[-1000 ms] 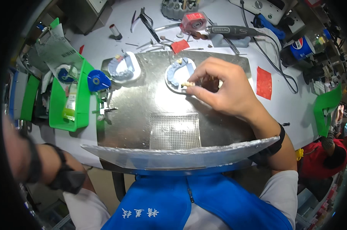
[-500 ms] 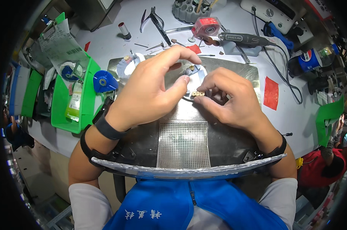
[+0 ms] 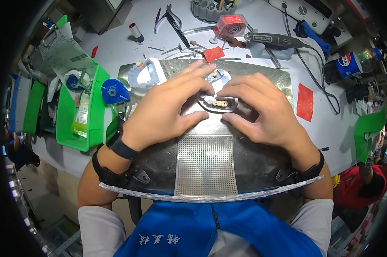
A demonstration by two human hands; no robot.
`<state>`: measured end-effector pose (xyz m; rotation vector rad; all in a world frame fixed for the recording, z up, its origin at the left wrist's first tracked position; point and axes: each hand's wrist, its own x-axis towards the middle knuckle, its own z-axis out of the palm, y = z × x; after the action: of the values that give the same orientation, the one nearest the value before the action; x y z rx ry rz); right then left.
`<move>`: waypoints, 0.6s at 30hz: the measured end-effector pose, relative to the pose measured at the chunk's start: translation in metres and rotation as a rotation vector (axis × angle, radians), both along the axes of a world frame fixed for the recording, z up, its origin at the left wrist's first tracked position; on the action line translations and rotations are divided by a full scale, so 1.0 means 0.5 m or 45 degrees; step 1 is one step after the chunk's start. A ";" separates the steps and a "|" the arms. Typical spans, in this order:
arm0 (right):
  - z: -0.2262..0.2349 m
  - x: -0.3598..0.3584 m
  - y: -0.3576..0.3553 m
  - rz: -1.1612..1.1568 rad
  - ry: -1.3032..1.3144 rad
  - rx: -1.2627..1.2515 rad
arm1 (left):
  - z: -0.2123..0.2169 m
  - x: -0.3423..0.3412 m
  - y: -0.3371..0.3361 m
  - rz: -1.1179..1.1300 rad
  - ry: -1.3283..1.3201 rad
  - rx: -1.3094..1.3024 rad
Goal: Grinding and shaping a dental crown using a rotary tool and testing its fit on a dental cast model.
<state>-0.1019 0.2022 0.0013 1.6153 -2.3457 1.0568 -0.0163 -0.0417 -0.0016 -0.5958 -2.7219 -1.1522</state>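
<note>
A grey dental model (image 3: 224, 109) on a rounded base lies on the metal work plate. On its near side sits a small cream-coloured dental bridge (image 3: 220, 103) with dark holes in its tops. My left hand (image 3: 170, 103) is at the model's left side, fingers stretched over its far part and thumb apart, with nothing held. From the right, my right hand (image 3: 262, 105) curves around the model, index finger and thumb spread on either side of the bridge; I see nothing gripped. A second dental model (image 3: 144, 79), pale grey with one tooth-coloured crown, stands beyond my left hand.
A perforated metal grid (image 3: 206, 165) is set in the plate (image 3: 255, 158) nearest me. Green bins (image 3: 97, 103) and a blue dispenser (image 3: 115, 91) stand left. At the back lie pliers (image 3: 176, 28), loose burs, a red tape dispenser (image 3: 231, 26) and a corded handpiece (image 3: 274, 40). A bottle (image 3: 349, 64) lies right.
The bridge was pinched in my right fingers and now rests on the model with those fingers spread. My left hand has come lower and flatter beside the model.
</note>
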 end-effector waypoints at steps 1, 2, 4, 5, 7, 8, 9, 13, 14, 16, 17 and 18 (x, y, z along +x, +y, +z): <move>0.002 -0.002 0.000 0.026 -0.001 -0.003 | -0.003 -0.002 -0.002 -0.006 0.021 -0.008; 0.004 -0.003 0.000 0.045 0.008 -0.005 | -0.004 -0.004 -0.005 -0.014 0.046 -0.018; 0.009 -0.002 -0.001 0.072 -0.026 -0.051 | -0.001 -0.005 -0.009 -0.020 0.025 0.044; 0.012 -0.001 -0.002 0.081 -0.036 -0.077 | 0.003 -0.002 -0.009 -0.017 -0.025 0.116; 0.016 0.001 -0.003 0.070 0.021 -0.153 | 0.008 0.004 -0.001 -0.010 -0.058 0.386; 0.019 0.003 -0.003 0.061 0.039 -0.182 | 0.011 0.009 0.002 -0.031 -0.093 0.496; 0.022 0.004 -0.001 0.073 0.036 -0.203 | 0.013 0.014 0.008 -0.045 -0.148 0.587; 0.030 0.004 0.002 0.133 0.023 -0.284 | 0.015 0.032 0.020 -0.068 -0.272 0.802; 0.032 0.004 0.001 0.146 0.023 -0.314 | 0.015 0.035 0.021 -0.067 -0.301 0.851; 0.035 0.007 0.000 0.142 0.058 -0.357 | 0.015 0.040 0.027 -0.094 -0.343 0.905; 0.037 0.009 -0.001 0.135 0.060 -0.377 | 0.015 0.042 0.032 -0.111 -0.357 0.930; 0.040 0.011 -0.001 0.141 0.063 -0.396 | 0.014 0.044 0.040 -0.124 -0.322 0.941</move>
<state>-0.0964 0.2018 0.0210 1.6439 -1.9607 1.3099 0.0058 -0.0215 0.0052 -0.4871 -2.1777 -2.2108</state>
